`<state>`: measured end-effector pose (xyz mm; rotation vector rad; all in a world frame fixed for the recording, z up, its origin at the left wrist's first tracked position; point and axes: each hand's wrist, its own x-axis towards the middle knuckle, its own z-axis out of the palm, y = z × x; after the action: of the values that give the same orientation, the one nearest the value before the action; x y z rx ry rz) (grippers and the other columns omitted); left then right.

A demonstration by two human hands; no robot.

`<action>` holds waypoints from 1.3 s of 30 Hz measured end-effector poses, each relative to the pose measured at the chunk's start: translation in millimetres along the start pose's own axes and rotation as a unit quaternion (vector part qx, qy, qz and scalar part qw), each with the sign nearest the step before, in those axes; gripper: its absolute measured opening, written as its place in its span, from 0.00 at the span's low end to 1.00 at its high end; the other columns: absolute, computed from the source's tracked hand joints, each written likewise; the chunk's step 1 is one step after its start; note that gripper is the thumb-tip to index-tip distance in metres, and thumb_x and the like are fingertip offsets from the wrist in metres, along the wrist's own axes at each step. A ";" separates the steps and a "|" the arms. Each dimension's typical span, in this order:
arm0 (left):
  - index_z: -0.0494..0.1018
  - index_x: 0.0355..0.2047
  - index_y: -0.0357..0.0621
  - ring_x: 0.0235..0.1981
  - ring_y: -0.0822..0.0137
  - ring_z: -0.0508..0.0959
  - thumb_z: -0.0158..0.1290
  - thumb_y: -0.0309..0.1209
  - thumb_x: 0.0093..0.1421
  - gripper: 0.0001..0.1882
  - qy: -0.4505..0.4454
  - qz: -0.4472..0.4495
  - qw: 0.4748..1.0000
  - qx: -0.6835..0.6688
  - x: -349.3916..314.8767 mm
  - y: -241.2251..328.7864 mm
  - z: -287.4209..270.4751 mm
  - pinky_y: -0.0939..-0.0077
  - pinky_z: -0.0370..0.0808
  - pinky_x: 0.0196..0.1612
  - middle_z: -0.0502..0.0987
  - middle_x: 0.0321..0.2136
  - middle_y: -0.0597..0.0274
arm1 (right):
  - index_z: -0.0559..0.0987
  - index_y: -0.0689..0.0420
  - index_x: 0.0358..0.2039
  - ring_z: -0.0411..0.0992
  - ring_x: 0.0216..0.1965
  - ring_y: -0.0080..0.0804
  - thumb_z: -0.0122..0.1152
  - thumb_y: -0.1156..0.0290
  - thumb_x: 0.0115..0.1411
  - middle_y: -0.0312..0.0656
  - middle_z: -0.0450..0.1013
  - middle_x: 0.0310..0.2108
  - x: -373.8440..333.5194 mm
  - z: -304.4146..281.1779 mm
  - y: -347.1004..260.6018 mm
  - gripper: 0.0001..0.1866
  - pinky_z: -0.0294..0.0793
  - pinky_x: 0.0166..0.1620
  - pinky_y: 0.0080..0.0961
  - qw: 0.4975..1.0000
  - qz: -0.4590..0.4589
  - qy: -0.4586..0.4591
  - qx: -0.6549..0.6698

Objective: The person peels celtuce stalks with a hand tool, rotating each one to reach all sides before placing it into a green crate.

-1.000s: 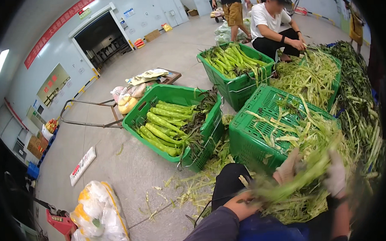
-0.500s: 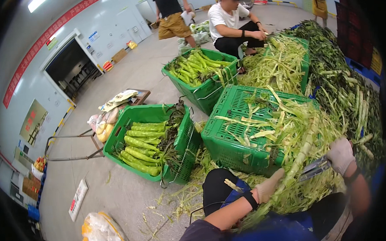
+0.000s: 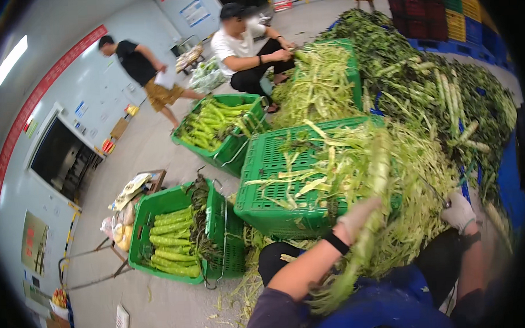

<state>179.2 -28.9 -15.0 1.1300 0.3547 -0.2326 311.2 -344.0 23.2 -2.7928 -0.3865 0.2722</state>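
Note:
My gloved left hand (image 3: 358, 217) is closed round a long, pale green celtuce stalk (image 3: 378, 179). The stalk stands tilted, its upper end over an upturned green crate (image 3: 268, 169) and its leafy lower end above my lap. To the right, my gloved right hand (image 3: 459, 213) grips a hand tool with a thin metal blade (image 3: 432, 190); the blade is edge-on and apart from the stalk, its exact kind unclear. Pale strips of peel (image 3: 418, 175) cover the crate's right part and heap up between my hands and knees.
Peeled celtuce fills a green crate (image 3: 136, 243) at left and another (image 3: 230, 159) behind it. A co-worker (image 3: 243, 53) squats by a peel-covered crate (image 3: 355, 72). Another person (image 3: 138, 70) is at far left. Leafy, unpeeled stalks (image 3: 447, 97) pile up at right, near stacked crates (image 3: 417, 10).
My view has turned to the right. The stalk has been raised more upright in my left hand, and the blade has come away from it to the right. The standing person has walked left.

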 end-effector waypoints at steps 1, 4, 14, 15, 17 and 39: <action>0.71 0.53 0.40 0.35 0.71 0.79 0.50 0.46 0.68 0.23 -0.078 0.022 0.988 -0.133 2.1 -6.2 -20.9 0.76 0.79 0.38 0.79 0.40 0.60 | 0.77 0.60 0.31 0.75 0.35 0.52 0.68 0.65 0.41 0.54 0.75 0.31 2.2 -3.1 -12.6 0.18 0.73 0.38 0.38 1.000 -0.004 -0.007 0.023; 0.70 0.54 0.46 0.24 0.79 0.72 0.49 0.51 0.69 0.25 -0.081 -0.108 0.959 -0.248 -46.7 32.0 -0.7 0.87 0.73 0.25 0.76 0.34 0.68 | 0.78 0.59 0.46 0.77 0.36 0.37 0.69 0.65 0.46 0.46 0.78 0.33 -11.2 -8.7 -25.9 0.25 0.75 0.39 0.33 0.977 0.007 0.016 0.214; 0.72 0.49 0.41 0.26 0.72 0.71 0.40 0.61 0.68 0.33 -0.010 -0.167 0.974 -0.153 -95.3 -51.9 6.5 0.82 0.67 0.26 0.74 0.31 0.65 | 0.79 0.52 0.36 0.78 0.34 0.49 0.57 0.63 0.56 0.47 0.78 0.29 -54.0 28.8 -89.4 0.10 0.78 0.37 0.42 0.973 -0.191 -0.111 0.061; 0.73 0.47 0.41 0.25 0.72 0.71 0.39 0.61 0.68 0.33 -0.028 -0.195 0.962 -0.188 -95.8 -51.1 2.4 0.81 0.67 0.26 0.74 0.30 0.65 | 0.79 0.50 0.35 0.79 0.31 0.46 0.57 0.64 0.55 0.46 0.77 0.28 -51.6 39.7 -93.3 0.08 0.78 0.33 0.41 0.955 -0.285 -0.086 0.013; 0.73 0.44 0.41 0.23 0.72 0.69 0.37 0.63 0.68 0.35 -0.027 -0.225 0.950 -0.215 -100.6 -48.5 -0.8 0.81 0.65 0.24 0.73 0.27 0.64 | 0.80 0.50 0.33 0.79 0.29 0.43 0.57 0.66 0.56 0.44 0.78 0.27 -39.6 41.7 -118.0 0.06 0.78 0.30 0.43 0.914 -0.389 -0.102 -0.057; 0.69 0.45 0.46 0.16 0.75 0.64 0.31 0.66 0.68 0.35 -0.005 -0.219 0.958 -0.184 -122.7 -56.1 8.2 0.84 0.59 0.16 0.69 0.23 0.64 | 0.80 0.46 0.42 0.80 0.32 0.47 0.54 0.69 0.57 0.46 0.80 0.30 32.4 -0.9 -111.8 0.13 0.79 0.34 0.44 0.978 -0.181 -0.081 -0.064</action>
<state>47.5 -59.1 -11.0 0.6717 0.6112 -0.5384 316.0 -232.4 55.8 -2.7589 -0.9700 0.4021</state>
